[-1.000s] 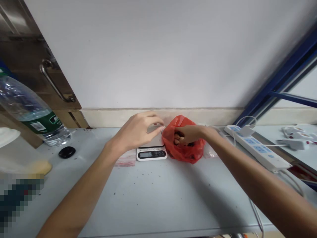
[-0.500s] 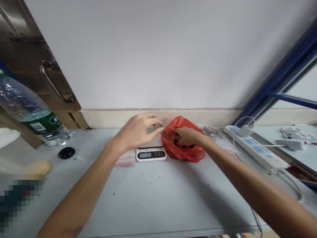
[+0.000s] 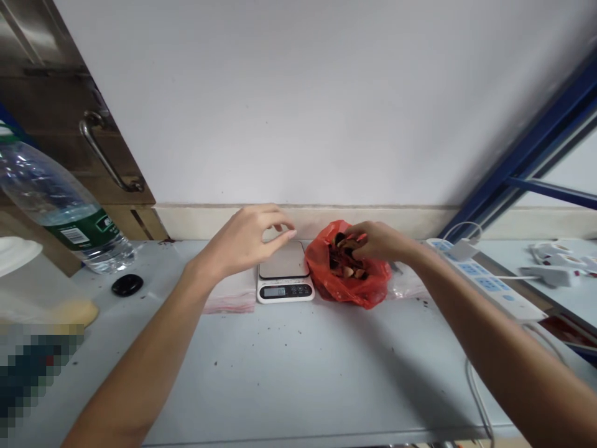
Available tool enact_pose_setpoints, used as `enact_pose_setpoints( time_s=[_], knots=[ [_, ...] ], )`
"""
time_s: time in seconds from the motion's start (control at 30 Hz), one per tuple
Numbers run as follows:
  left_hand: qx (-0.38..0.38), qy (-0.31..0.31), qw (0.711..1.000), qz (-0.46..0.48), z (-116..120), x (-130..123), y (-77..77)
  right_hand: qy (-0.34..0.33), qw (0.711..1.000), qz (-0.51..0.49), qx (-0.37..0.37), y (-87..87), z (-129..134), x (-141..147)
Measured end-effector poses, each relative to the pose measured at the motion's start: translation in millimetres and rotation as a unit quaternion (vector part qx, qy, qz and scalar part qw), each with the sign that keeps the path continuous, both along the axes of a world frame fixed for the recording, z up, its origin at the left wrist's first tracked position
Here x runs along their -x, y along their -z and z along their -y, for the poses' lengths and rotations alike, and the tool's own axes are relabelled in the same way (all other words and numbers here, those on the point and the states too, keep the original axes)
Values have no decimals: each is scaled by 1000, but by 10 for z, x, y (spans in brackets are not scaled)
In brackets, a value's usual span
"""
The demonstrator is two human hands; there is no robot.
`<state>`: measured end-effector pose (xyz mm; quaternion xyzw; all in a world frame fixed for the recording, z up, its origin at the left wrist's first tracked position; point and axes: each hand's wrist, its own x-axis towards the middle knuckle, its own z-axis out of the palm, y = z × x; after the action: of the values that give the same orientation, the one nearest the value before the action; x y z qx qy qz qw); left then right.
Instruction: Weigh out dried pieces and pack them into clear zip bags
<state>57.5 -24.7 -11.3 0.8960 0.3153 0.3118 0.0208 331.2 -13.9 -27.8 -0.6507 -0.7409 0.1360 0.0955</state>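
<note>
Against the white wall, the gray table (image 3: pixel 298 373) carries a scale (image 3: pixel 285 277) at twelve o'clock, my left hand (image 3: pixel 242 239) half-curled and empty above it, my right hand (image 3: pixel 380 241) pinching dried pieces over the red bag (image 3: pixel 349 274) beside it, close for weighing.

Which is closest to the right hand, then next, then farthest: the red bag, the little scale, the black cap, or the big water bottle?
From the right hand, in the head view:
1. Red bag, right under the fingers.
2. Scale, just left of the bag.
3. Black cap, far left on the table.
4. Water bottle, farthest, at the left edge.
</note>
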Motion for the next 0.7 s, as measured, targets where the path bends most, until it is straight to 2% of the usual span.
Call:
enact_pose_setpoints(
  time_s=[0.17, 0.27, 0.37, 0.47, 0.6, 0.7],
  knots=[
    [35, -20, 999, -5, -57, 136, -58, -17, 993, -116, -9, -239, 98, 58],
    [96, -55, 992, -53, -99, 266, -119, -66, 982, -178, -21, -374, 135, 249],
    [171, -95, 973, -124, -135, 417, -162, -112, 975, -191, -19, -427, 97, 532],
    [251, -131, 940, -191, -181, 551, -140, -133, 981, -139, -1, -362, -21, 818],
    [319, -163, 895, -266, -251, 625, -39, -139, 988, -24, 55, -134, -201, 1091],
    [348, -162, 878, -286, -291, 599, 28, -130, 984, 40, 114, 37, -272, 1200]
  ],
)
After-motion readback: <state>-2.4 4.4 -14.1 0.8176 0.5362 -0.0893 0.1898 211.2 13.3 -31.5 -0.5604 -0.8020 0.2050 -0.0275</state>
